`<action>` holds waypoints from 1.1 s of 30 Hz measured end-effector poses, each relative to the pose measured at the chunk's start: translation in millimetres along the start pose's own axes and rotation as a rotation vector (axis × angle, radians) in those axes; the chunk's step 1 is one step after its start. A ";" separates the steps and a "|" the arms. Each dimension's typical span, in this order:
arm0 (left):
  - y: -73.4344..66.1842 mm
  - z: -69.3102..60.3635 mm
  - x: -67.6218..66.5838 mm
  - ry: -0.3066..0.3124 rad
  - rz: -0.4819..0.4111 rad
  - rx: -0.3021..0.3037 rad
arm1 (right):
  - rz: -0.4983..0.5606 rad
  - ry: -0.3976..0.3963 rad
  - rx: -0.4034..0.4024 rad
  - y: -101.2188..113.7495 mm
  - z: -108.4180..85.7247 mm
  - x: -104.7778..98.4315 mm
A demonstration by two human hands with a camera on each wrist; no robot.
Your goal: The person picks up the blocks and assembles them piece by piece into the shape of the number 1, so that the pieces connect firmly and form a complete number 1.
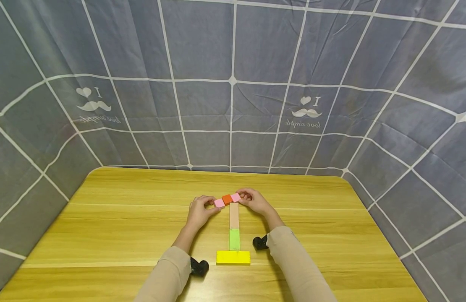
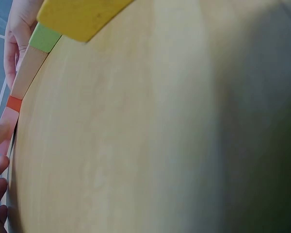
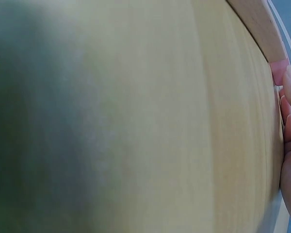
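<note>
Two pink blocks and an orange block (image 1: 227,199) form a slanting row, the orange one in the middle. My left hand (image 1: 199,211) pinches the left pink block (image 1: 219,203) between thumb and fingers. At the other end, the right pink block (image 1: 236,197) is held by my right hand (image 1: 255,201). Just below this row a tan block (image 1: 234,216) lies lengthwise, followed by a green block (image 1: 234,239) end to end with it. A long yellow block (image 1: 233,257) lies crosswise at the near end. Whether the row rests on the table I cannot tell.
The wooden table (image 1: 142,235) ends at a grey checked curtain (image 1: 202,105) at the back and sides. Black wrist devices, one at the left sleeve (image 1: 199,267) and one at the right sleeve (image 1: 260,242), flank the blocks.
</note>
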State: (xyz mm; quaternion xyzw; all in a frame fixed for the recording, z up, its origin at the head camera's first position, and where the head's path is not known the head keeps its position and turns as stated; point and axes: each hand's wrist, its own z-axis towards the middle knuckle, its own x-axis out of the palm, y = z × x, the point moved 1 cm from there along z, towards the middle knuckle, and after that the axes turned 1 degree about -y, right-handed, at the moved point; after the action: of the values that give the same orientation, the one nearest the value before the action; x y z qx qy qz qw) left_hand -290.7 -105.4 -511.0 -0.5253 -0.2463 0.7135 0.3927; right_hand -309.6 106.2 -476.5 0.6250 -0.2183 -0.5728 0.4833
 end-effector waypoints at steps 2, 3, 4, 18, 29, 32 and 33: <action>0.1 0.4 0.2 0.000 0.005 -0.001 | 0.002 -0.001 0.000 -0.2 0.2 0.1; 0.0 0.5 0.2 -0.001 0.007 0.000 | 0.004 -0.001 0.001 -0.3 0.3 0.2; -0.1 0.6 0.3 -0.001 0.010 0.000 | 0.005 -0.001 0.001 -0.5 0.4 0.2; -0.8 1.2 1.7 -0.013 0.044 0.002 | 0.002 -0.005 0.009 0.4 0.2 0.6; -2.5 -0.6 1.8 -0.015 0.046 0.007 | -0.005 -0.005 0.013 -1.1 1.0 1.1; -2.6 -0.8 1.5 -0.013 0.041 0.008 | -0.002 -0.003 0.018 -1.9 1.7 1.2; -2.4 -0.6 1.5 -0.014 0.042 0.009 | 0.000 -0.002 0.019 -2.2 1.8 1.2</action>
State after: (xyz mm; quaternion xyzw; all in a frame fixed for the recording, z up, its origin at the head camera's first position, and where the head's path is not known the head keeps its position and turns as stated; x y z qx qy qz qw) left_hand -289.6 -102.8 -510.2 -0.5235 -0.2347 0.7264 0.3784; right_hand -311.7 105.5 -478.7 0.6290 -0.2241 -0.5713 0.4773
